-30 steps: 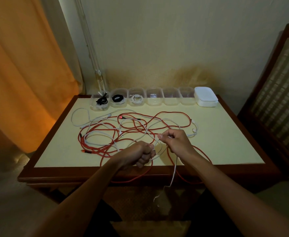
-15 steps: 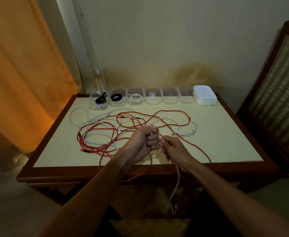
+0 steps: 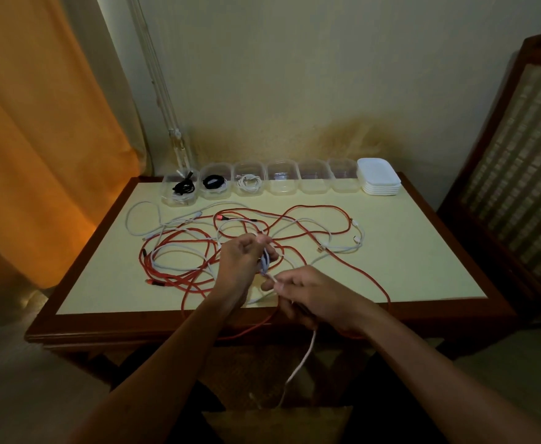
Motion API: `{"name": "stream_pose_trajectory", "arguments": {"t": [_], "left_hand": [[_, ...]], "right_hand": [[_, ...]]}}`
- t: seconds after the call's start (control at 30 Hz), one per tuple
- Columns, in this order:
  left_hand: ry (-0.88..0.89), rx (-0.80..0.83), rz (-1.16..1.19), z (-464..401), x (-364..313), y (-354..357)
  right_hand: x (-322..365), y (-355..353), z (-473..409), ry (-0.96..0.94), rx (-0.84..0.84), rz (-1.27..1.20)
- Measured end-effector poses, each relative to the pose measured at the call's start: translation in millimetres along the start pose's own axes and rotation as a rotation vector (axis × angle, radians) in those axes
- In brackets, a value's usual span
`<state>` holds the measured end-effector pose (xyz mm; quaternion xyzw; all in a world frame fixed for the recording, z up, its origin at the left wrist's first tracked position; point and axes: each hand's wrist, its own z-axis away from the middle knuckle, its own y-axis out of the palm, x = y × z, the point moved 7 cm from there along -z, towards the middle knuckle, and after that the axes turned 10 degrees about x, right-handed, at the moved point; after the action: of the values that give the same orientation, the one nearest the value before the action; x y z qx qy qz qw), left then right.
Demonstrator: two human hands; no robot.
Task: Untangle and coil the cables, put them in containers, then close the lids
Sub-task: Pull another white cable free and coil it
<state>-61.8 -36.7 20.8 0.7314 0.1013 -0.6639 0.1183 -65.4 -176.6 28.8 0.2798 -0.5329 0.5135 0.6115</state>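
Now both hands work above the near edge of the surface (image 3: 423,251); the left hand (image 3: 243,261) has its grip curled round a small coil of white cable (image 3: 265,262), fingers bent close about the loops; the right hand (image 3: 307,294) pinches the same cable just below the coil, and the free end hangs down from under it past the surface edge; whether its lower fingers also hold the strand is hard to tell in the dim light; red cables (image 3: 310,216) and more white ones lie tangled across the middle of the surface; along the far edge stand six clear boxes (image 3: 282,177), the three leftmost holding coils; white lids (image 3: 379,177) are stacked at the row's right end.
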Motion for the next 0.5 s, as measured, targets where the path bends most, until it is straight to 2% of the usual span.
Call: {"name": "stream_pose_trajectory", "arguments": {"t": [0.1, 0.2, 0.33, 0.5], "left_hand": [[0.134, 0.117, -0.182, 9.3, -15.1, 11.0], [0.171, 0.211, -0.246, 14.9, -20.6, 20.6], [0.060, 0.314, -0.183, 17.0, -3.1, 20.9], [-0.181, 0.393, -0.066, 18.7, 30.6, 14.4]], "right_hand": [[6.6, -12.6, -1.3, -0.034, -0.108, -0.108], [10.5, -26.4, -2.1, -0.051, -0.234, -0.158], [11.1, -37.3, -5.0, -0.062, -0.362, -0.156], [6.5, -42.3, -8.9, -0.084, -0.348, -0.248]]}}
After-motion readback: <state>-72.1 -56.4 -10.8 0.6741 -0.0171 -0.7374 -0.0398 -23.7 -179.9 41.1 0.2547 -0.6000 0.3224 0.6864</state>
